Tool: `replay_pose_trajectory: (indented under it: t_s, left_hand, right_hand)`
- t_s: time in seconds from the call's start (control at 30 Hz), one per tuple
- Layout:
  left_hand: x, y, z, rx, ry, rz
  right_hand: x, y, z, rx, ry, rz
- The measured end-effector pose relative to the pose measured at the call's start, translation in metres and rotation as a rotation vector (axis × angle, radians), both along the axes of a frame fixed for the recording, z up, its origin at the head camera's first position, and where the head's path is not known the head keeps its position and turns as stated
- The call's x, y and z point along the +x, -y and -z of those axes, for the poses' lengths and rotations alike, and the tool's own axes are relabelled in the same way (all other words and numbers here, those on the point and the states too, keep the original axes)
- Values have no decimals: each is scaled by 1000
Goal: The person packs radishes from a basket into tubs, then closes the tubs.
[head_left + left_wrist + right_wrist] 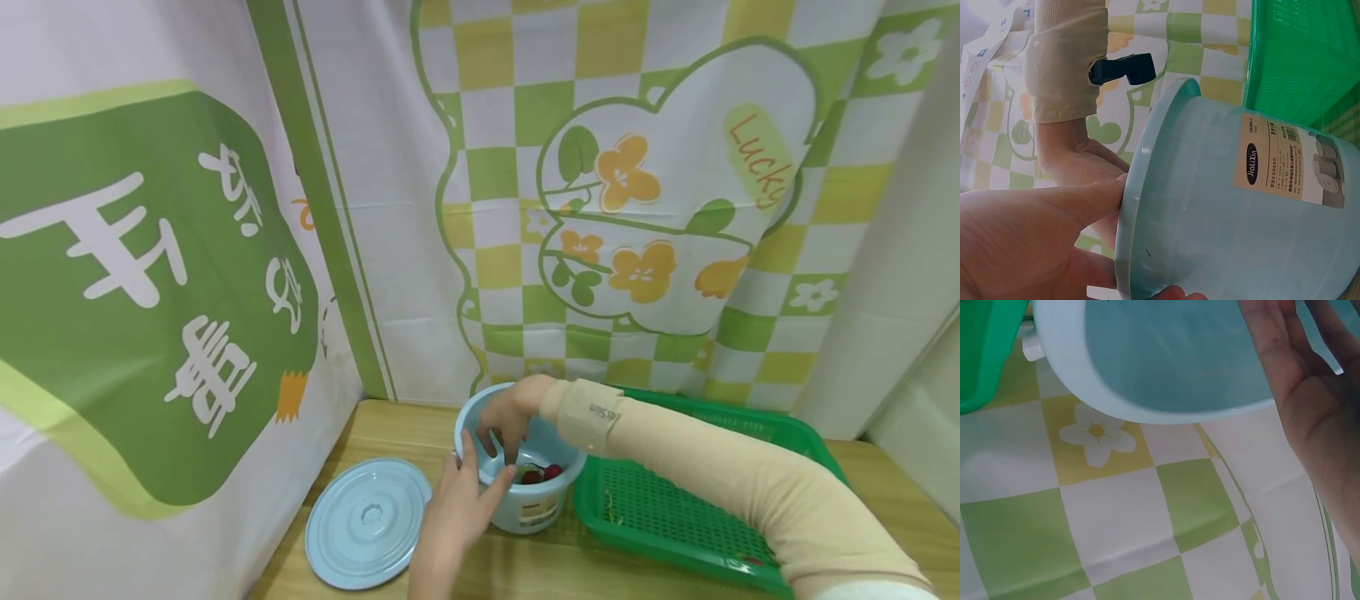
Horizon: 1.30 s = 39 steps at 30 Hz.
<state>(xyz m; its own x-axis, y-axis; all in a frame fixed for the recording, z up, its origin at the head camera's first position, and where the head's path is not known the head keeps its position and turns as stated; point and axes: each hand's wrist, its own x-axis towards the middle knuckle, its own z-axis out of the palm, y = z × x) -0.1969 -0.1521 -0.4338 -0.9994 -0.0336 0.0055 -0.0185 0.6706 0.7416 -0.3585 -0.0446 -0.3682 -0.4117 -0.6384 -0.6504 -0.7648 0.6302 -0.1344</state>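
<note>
A light blue plastic bucket (517, 510) with a paper label (1291, 159) stands on the table. My left hand (459, 507) grips its near left rim, with the thumb at the lip and fingertips curling around the edge in the left wrist view. From the far side my right hand (507, 414) reaches down inside the bucket. Its fingers (1266, 337) are loosely extended, and nothing shows between them. Small round dark red things (552, 472), one beside a thin green stem, lie at the bucket's bottom, just right of the right fingertips.
To the left lies a round blue lid (360, 533) on the wooden table (517, 575). A green perforated basket (660, 508) stands right of the bucket, with green bits and a small red piece inside. A checkered cloth (517, 287) hangs behind; the right forearm crosses above the basket.
</note>
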Motion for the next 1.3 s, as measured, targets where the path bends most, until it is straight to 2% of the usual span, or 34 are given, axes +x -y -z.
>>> replay_pose_trajectory:
  t_s: [0.2,0.33,0.43,0.67,0.8,1.03,1.3]
  left_hand:
    - [0,0,0,7,2,4]
    - [0,0,0,4,-2,4]
    - [-1,-1,0,3,-5,7]
    - [-2,-2,1,-3,11,7]
    - [-1,1,1,-5,20,-1]
    - [3,3,3,-22,15,0]
    - [-1,0,1,-23,3,0]
  right_hand:
    - [1,-2,1,-15,18,14]
    - [0,-4,-1,-51,23,-8]
    - [-1,-8,-5,-132,7,-33]
    - [-3,-27,-12,-457,-102,-133]
    - [1,-42,-19,-593,-125,-149]
    - [12,-73,-22,-729,-122,-123]
    - [17,-124,-30,-772,-195,-101]
